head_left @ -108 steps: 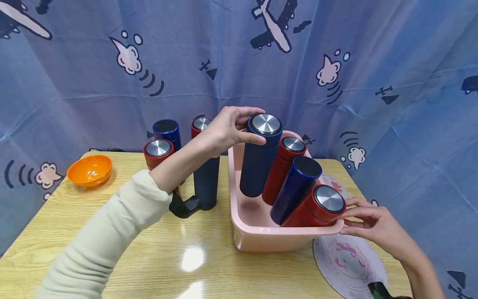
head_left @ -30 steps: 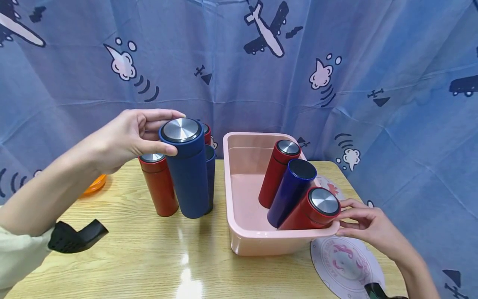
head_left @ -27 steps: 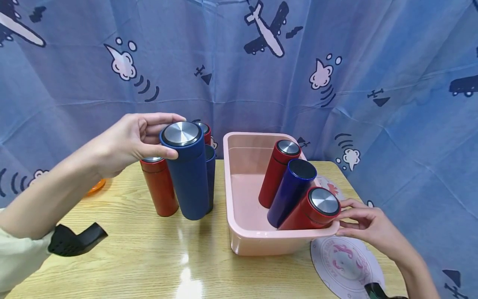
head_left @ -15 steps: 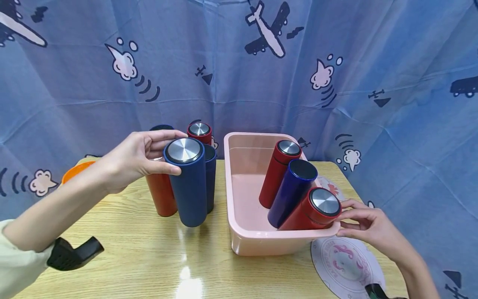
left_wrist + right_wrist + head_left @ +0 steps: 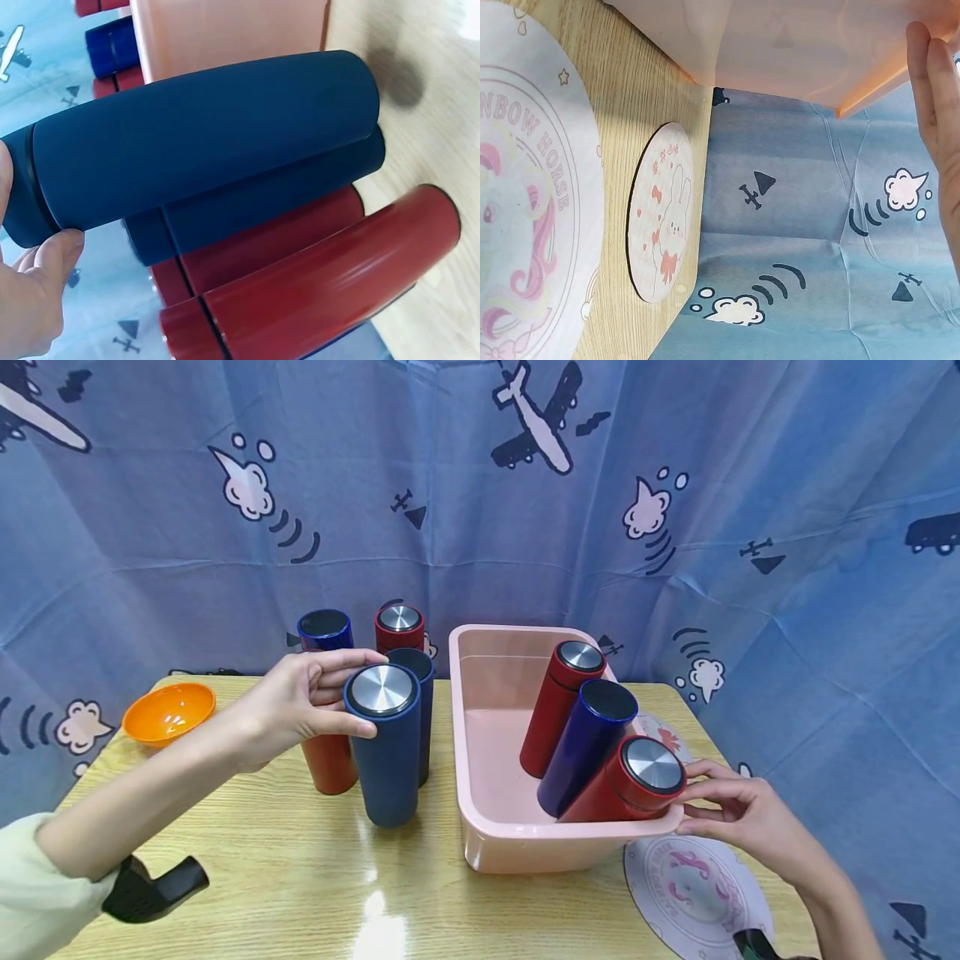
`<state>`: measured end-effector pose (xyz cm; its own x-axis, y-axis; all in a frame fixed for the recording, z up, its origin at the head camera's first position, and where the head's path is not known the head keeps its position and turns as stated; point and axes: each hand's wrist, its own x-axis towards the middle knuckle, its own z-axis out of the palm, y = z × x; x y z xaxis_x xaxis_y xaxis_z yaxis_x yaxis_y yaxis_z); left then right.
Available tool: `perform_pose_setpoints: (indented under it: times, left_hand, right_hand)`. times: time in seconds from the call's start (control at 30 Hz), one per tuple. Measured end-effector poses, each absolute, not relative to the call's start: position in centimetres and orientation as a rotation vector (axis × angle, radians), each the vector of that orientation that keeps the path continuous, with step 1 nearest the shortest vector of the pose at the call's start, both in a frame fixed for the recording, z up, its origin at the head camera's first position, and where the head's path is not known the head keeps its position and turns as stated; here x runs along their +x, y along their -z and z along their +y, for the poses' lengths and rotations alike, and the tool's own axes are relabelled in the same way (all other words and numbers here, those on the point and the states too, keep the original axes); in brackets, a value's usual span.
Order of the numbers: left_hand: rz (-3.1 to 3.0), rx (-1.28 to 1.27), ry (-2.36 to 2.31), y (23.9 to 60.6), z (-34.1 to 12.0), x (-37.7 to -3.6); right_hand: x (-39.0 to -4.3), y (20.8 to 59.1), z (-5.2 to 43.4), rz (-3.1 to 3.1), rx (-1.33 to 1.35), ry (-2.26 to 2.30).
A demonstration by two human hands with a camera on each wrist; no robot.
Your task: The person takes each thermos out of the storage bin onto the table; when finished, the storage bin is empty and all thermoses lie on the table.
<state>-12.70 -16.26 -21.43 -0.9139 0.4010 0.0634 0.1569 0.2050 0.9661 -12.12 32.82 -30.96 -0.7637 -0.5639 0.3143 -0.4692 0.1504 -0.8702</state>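
My left hand [image 5: 360,693] grips the silver-capped top of a dark blue bottle [image 5: 386,752], which is upright with its base at the table top, just left of the pink tub [image 5: 480,827]. In the left wrist view my thumb [image 5: 30,300] lies by the cap end of this bottle [image 5: 202,150]. Behind it stand another dark blue bottle [image 5: 420,710], a red bottle [image 5: 330,764], a second red one [image 5: 399,627] and a blue one [image 5: 324,631]. Three bottles lean in the tub: red [image 5: 555,710], blue [image 5: 588,743], red [image 5: 630,781]. My right hand [image 5: 693,797] holds the tub's front right rim [image 5: 795,45].
An orange bowl [image 5: 168,712] sits at the table's far left. Two round printed coasters [image 5: 693,893] [image 5: 664,217] lie right of the tub, one partly under it. A patterned blue curtain [image 5: 480,485] hangs close behind the wooden table [image 5: 300,877].
My left hand lifted the dark blue bottle out of the tub, carried it left and lowered it to the table in front of the other bottles. My right hand stayed on the tub.
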Motion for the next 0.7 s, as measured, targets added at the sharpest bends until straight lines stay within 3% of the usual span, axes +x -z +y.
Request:
perform_pose_setpoints:
  times: [0.7]
  left_hand:
    - [2.222,0.546,-1.721,24.8,-15.2,-13.2]
  right_hand:
    - [-12.0,30.8,32.7,2.320,-1.050,1.683]
